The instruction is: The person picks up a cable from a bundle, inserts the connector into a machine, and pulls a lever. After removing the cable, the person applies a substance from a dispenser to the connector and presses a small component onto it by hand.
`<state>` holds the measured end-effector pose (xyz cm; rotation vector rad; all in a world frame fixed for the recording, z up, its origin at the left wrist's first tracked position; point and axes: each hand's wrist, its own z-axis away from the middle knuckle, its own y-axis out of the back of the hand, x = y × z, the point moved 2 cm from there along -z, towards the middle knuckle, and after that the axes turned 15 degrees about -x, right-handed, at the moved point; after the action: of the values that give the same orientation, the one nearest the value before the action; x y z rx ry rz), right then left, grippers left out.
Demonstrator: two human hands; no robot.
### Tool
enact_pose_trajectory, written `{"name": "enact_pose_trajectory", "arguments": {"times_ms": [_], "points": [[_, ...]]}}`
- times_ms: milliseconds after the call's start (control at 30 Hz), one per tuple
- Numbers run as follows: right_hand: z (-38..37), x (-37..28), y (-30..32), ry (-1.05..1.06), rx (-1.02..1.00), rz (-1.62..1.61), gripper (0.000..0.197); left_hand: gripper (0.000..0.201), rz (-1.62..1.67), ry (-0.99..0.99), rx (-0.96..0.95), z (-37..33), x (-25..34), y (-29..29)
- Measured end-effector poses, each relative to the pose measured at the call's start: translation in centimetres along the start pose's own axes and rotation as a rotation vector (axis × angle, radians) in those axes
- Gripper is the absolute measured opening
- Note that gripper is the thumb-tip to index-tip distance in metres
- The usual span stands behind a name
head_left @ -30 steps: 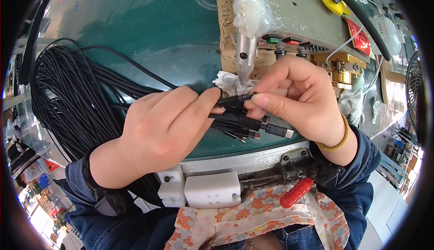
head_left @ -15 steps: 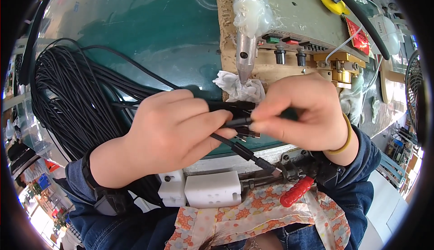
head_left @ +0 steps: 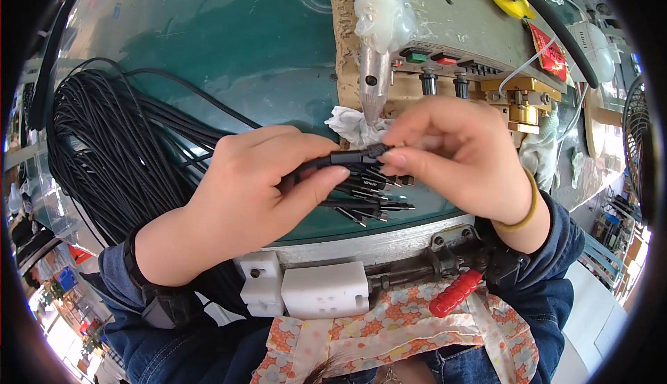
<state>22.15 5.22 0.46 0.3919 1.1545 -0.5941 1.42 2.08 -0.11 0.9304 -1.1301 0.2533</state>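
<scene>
A black cable connector [head_left: 347,157] lies between my two hands. My left hand [head_left: 243,196] pinches the cable just behind it with thumb and forefinger. At the connector's far end, the thumb and fingertips of my right hand [head_left: 462,158] close on a small dark part [head_left: 376,151], whose exact kind is hard to make out. Below them several black cable ends with metal plugs [head_left: 365,196] rest on the green mat. Their black cables run to a large looped bundle [head_left: 111,123] at the left.
A metal nozzle [head_left: 374,82] points down beyond my hands, above crumpled white tissue [head_left: 354,126]. A grey box with knobs [head_left: 445,64] stands behind on the right, by a brass fixture [head_left: 529,106]. Along the near edge sit a white block [head_left: 326,290] and red-handled clamp [head_left: 455,294].
The loose cable end that pointed toward the clamp has left that spot. My hands have moved slightly up; the held connector and the plugs beneath now show more plainly.
</scene>
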Motion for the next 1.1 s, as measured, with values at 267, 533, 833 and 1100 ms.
{"name": "enact_pose_trajectory", "arguments": {"times_ms": [267,533,833,1100], "points": [[-0.9,0.5,0.0,0.02,0.024,-0.346,0.018,0.019,-0.329,0.004,0.154,-0.1,0.6,0.2],[-0.4,0.4,-0.1,0.089,0.013,-0.197,0.017,0.02,-0.397,-0.024,0.191,0.3,1.1,0.2],[-0.1,0.0,1.0,0.475,0.026,0.682,0.015,0.022,-0.418,-0.068,0.176,0.2,1.1,0.0],[0.1,0.2,0.2,0.237,-0.023,0.073,0.012,0.028,-0.433,-0.232,0.237,0.0,0.9,-0.1]]}}
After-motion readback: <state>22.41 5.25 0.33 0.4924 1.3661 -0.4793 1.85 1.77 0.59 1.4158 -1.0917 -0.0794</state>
